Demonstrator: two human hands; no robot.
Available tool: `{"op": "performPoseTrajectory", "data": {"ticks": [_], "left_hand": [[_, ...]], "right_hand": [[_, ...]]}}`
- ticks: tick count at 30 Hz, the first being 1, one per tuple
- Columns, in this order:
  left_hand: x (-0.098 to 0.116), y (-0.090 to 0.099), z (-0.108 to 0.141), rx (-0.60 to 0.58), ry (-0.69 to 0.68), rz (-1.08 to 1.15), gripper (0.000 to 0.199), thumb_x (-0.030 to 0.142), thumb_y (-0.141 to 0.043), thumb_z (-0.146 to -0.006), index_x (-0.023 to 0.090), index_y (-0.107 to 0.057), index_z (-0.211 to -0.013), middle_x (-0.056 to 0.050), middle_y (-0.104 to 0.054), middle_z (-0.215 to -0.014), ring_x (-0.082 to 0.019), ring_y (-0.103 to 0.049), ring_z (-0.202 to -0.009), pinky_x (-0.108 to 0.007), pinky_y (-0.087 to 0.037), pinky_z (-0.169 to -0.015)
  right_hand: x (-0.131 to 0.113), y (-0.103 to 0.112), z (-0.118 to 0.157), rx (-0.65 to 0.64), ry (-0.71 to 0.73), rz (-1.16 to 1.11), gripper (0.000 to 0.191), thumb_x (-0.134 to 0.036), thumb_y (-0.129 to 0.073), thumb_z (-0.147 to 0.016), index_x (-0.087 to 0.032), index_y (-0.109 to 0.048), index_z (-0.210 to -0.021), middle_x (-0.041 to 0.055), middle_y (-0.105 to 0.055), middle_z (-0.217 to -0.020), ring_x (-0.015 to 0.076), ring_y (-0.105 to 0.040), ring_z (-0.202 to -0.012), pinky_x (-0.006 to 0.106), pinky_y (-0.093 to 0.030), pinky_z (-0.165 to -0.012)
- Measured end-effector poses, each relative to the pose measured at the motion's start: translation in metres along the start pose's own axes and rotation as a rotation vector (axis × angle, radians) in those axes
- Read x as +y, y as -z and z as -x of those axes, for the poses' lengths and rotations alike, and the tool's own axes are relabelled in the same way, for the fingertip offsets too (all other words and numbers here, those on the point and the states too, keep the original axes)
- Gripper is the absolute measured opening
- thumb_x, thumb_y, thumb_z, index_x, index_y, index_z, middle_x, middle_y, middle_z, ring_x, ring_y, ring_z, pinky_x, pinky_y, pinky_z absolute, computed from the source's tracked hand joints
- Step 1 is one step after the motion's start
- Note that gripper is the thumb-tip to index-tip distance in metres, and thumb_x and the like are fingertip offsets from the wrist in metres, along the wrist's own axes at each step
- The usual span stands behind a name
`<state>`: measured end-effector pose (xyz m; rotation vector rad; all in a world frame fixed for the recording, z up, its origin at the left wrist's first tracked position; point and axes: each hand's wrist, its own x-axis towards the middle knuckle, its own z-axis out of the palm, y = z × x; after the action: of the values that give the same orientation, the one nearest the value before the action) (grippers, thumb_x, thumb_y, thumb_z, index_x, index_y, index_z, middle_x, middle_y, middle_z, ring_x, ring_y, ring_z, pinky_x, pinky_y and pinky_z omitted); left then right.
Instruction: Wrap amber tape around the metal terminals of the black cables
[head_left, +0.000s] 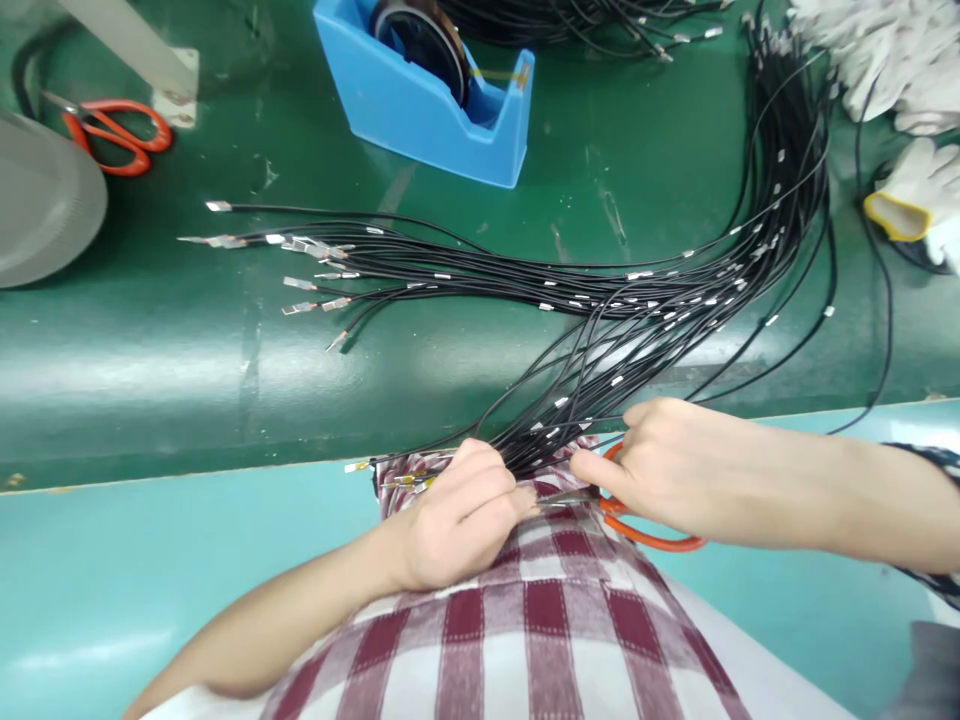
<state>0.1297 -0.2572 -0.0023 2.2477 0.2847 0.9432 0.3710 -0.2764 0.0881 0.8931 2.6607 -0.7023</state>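
My left hand is closed around the ends of a bunch of thin black cables at the table's front edge, over my checked apron. Several yellowish-tipped cable ends poke out to its left. In my right hand is a pair of scissors with orange handles, fingers wrapped round the grips. Its blades point left and reach my left fingertips; what lies between them is hidden. More black cables run across the table, with white tags and pale terminals at their left ends.
A blue tape dispenser stands at the back. Another pair of orange-handled scissors lies at the back left beside a grey round object. White gloves lie at the right, and more cables at the back of the green table.
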Motion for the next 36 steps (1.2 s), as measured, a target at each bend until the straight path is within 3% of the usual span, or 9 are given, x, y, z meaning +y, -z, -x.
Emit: {"op": "performPoseTrajectory", "data": {"ticks": [4, 7, 11, 18, 36], "left_hand": [[0.000, 0.001, -0.001, 0.015, 0.054, 0.037, 0.010, 0.005, -0.057, -0.087, 0.013, -0.057, -0.093, 0.000, -0.054, -0.065, -0.013, -0.046, -0.060, -0.030, -0.040, -0.060], [-0.001, 0.001, 0.001, 0.014, 0.090, 0.069, 0.010, 0.005, -0.059, -0.087, 0.013, -0.058, -0.094, -0.002, -0.055, -0.068, -0.014, -0.047, -0.063, -0.031, -0.041, -0.061], [-0.002, 0.000, 0.004, 0.023, 0.107, 0.084, 0.012, 0.005, -0.059, -0.086, 0.013, -0.057, -0.094, -0.002, -0.055, -0.069, -0.014, -0.047, -0.064, -0.031, -0.041, -0.062], [-0.003, -0.001, 0.005, 0.006, 0.103, 0.081, 0.011, 0.006, -0.060, -0.086, 0.013, -0.058, -0.095, -0.002, -0.055, -0.069, -0.015, -0.048, -0.064, -0.031, -0.041, -0.062], [-0.001, 0.001, 0.007, -0.088, -0.012, -0.006, 0.010, 0.005, -0.053, -0.090, 0.013, -0.056, -0.087, 0.000, -0.051, -0.063, -0.015, -0.044, -0.063, -0.032, -0.034, -0.060]], "right_hand": [[0.007, 0.002, 0.000, -0.071, -0.060, -0.249, 0.009, -0.013, -0.044, -0.092, -0.018, -0.051, -0.095, -0.0062, -0.051, -0.051, 0.0124, -0.034, -0.040, 0.027, -0.023, -0.050], [0.011, 0.004, 0.001, -0.032, -0.110, -0.340, 0.010, -0.021, -0.045, -0.095, -0.019, -0.050, -0.103, -0.0071, -0.052, -0.052, 0.0126, -0.040, -0.043, 0.026, -0.027, -0.053], [0.009, 0.004, 0.003, 0.027, -0.119, -0.217, 0.011, -0.024, -0.046, -0.094, -0.019, -0.053, -0.101, -0.0064, -0.052, -0.049, 0.0129, -0.039, -0.041, 0.028, -0.028, -0.057], [0.005, 0.003, 0.000, 0.001, -0.094, -0.139, 0.007, -0.024, -0.050, -0.091, -0.018, -0.053, -0.093, -0.0061, -0.051, -0.048, 0.0130, -0.035, -0.039, 0.029, -0.026, -0.056], [0.000, 0.002, -0.002, -0.008, 0.034, 0.029, 0.018, -0.001, -0.044, -0.082, -0.018, -0.050, -0.083, -0.0061, -0.043, -0.046, 0.0114, -0.018, -0.037, 0.031, -0.014, -0.050]]}}
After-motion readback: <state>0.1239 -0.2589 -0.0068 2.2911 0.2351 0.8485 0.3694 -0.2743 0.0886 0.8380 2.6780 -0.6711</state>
